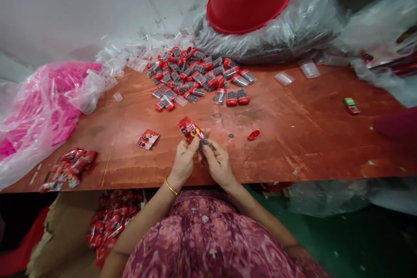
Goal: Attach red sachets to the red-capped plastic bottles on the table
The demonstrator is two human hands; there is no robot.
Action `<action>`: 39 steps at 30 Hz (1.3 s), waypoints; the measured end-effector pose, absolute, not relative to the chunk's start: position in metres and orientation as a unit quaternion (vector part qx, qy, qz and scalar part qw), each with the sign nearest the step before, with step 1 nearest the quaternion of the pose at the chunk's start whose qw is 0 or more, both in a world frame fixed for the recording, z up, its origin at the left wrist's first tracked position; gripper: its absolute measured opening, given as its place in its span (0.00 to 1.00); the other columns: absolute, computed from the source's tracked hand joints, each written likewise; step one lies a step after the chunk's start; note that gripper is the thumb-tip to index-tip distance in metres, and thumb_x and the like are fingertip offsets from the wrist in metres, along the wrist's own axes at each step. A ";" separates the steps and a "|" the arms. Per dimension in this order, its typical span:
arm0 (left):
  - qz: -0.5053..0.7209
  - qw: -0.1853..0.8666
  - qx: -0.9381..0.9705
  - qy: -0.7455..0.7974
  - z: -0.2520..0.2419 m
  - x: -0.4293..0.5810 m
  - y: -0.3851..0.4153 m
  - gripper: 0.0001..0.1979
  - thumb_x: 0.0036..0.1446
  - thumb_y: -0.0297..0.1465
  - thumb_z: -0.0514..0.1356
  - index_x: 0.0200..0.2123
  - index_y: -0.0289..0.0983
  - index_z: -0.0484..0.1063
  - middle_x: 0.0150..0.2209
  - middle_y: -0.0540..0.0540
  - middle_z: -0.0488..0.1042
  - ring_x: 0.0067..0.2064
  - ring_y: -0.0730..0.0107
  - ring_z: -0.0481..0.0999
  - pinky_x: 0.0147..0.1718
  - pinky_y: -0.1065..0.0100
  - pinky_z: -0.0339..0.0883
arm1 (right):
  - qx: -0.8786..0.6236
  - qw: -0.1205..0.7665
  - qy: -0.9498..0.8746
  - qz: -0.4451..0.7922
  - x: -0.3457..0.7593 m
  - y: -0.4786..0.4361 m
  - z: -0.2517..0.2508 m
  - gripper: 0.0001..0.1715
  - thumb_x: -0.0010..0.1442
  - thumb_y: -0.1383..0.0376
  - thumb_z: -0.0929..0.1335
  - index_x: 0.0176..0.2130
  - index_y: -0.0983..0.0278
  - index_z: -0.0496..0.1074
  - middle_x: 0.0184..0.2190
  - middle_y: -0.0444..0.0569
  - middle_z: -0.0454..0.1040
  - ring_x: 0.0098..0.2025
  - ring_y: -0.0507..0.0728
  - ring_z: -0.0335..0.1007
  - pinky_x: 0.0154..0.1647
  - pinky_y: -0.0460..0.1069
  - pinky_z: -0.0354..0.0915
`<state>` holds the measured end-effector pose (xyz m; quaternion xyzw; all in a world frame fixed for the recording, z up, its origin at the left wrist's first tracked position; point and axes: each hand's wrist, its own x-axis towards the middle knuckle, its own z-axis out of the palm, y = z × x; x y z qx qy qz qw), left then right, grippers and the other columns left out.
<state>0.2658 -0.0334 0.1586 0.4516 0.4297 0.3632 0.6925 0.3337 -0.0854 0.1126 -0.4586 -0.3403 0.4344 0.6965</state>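
Red packet (186, 127): printed, with a yellow patch; above the table's near edge, between the two hands, slanting up and to the left.
Left hand (185, 161): thumb and fingers pinched together on the lower part of the red packet; gold bangle (171, 186) at the wrist.
Right hand (219, 164): fingers drawn in narrow on a dark piece (204, 142) at the packet's lower end; the piece is partly covered by fingers, and whether it sits inside the packet cannot be told.
Loose packet (148, 139): one, red and printed, flat on the wooden table (312, 139), left of the hands.
Packet heap (74, 166): several, red and glossy, at the table's near left edge.
Carton (61, 230): brown, below the table edge, beside a mass of red packets (112, 221).
Capped containers (195, 76): many, clear with red caps and dark contents, piled beyond the hands; a few stand apart at the pile's near side.
Red cap (254, 134): single, right of the hands; a small dark disc (231, 136) lies between it and the hands.
Clear cases (309, 68): on the table, right of the pile.
Red basin (250, 0): upturned, on a clear plastic bag (260, 47).
Pink bundle (45, 104): wrapped in clear plastic, at left.
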 end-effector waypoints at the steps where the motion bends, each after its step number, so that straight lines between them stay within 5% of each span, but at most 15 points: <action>1: 0.375 0.697 0.450 0.415 0.156 0.265 -0.030 0.21 0.40 0.46 0.67 0.31 0.34 0.77 0.30 0.41 0.80 0.20 0.77 0.69 0.19 0.75 0.63 | -0.492 0.687 -0.370 0.387 0.336 -0.085 0.111 0.16 0.61 0.53 0.62 0.38 0.63 0.67 0.22 0.41 0.67 0.22 0.48 0.62 0.23 0.44 0.62; 6: 0.338 0.727 0.459 0.383 0.154 0.260 -0.013 0.18 0.37 0.42 0.69 0.26 0.33 0.78 0.27 0.43 0.79 0.28 0.71 0.74 0.28 0.72 0.68 | -0.577 0.625 -0.453 0.267 0.345 -0.083 0.117 0.11 0.59 0.58 0.63 0.39 0.63 0.68 0.26 0.45 0.70 0.25 0.51 0.65 0.28 0.46 0.64; 13: 0.272 0.772 0.439 0.370 0.157 0.249 -0.009 0.20 0.39 0.46 0.67 0.25 0.33 0.76 0.12 0.53 0.66 0.13 0.75 0.63 0.11 0.73 0.59 | -0.464 0.632 -0.337 0.522 0.333 -0.067 0.128 0.21 0.61 0.47 0.59 0.32 0.62 0.63 0.17 0.37 0.60 0.14 0.46 0.51 0.13 0.42 0.55; 18: 0.352 0.763 0.380 0.387 0.147 0.237 -0.007 0.19 0.39 0.46 0.67 0.21 0.35 0.73 0.13 0.54 0.64 0.15 0.79 0.61 0.13 0.75 0.58 | -0.497 0.647 -0.353 0.458 0.319 -0.055 0.126 0.20 0.60 0.48 0.61 0.32 0.62 0.65 0.20 0.39 0.63 0.18 0.47 0.59 0.17 0.42 0.59; 23: 0.392 0.766 0.340 0.380 0.157 0.215 0.001 0.17 0.40 0.43 0.68 0.27 0.34 0.75 0.26 0.46 0.76 0.26 0.73 0.71 0.22 0.74 0.64 | -0.459 0.602 -0.403 0.513 0.312 -0.055 0.126 0.16 0.58 0.53 0.65 0.41 0.61 0.65 0.24 0.39 0.69 0.16 0.46 0.61 0.18 0.42 0.61; 28: 0.383 0.783 0.324 0.367 0.152 0.194 -0.003 0.18 0.39 0.44 0.69 0.26 0.34 0.75 0.26 0.46 0.76 0.26 0.72 0.72 0.23 0.73 0.65 | -0.486 0.595 -0.408 0.494 0.296 -0.048 0.125 0.11 0.55 0.57 0.67 0.35 0.61 0.64 0.20 0.38 0.69 0.17 0.47 0.62 0.17 0.42 0.59; 35: 0.376 0.789 0.285 0.393 0.148 0.170 0.002 0.19 0.37 0.41 0.70 0.29 0.34 0.74 0.31 0.43 0.79 0.41 0.59 0.77 0.42 0.63 0.71 | -0.559 0.532 -0.532 0.348 0.278 -0.029 0.121 0.19 0.56 0.53 0.66 0.23 0.62 0.62 0.21 0.42 0.69 0.22 0.49 0.63 0.24 0.44 0.63; 39: 0.362 0.732 0.297 0.495 0.148 0.101 0.010 0.21 0.37 0.44 0.69 0.32 0.35 0.75 0.37 0.39 0.80 0.42 0.52 0.78 0.47 0.53 0.69 | -0.690 0.359 -0.623 0.088 0.340 -0.001 0.128 0.20 0.56 0.51 0.65 0.36 0.65 0.72 0.37 0.55 0.75 0.41 0.60 0.68 0.46 0.55 0.63</action>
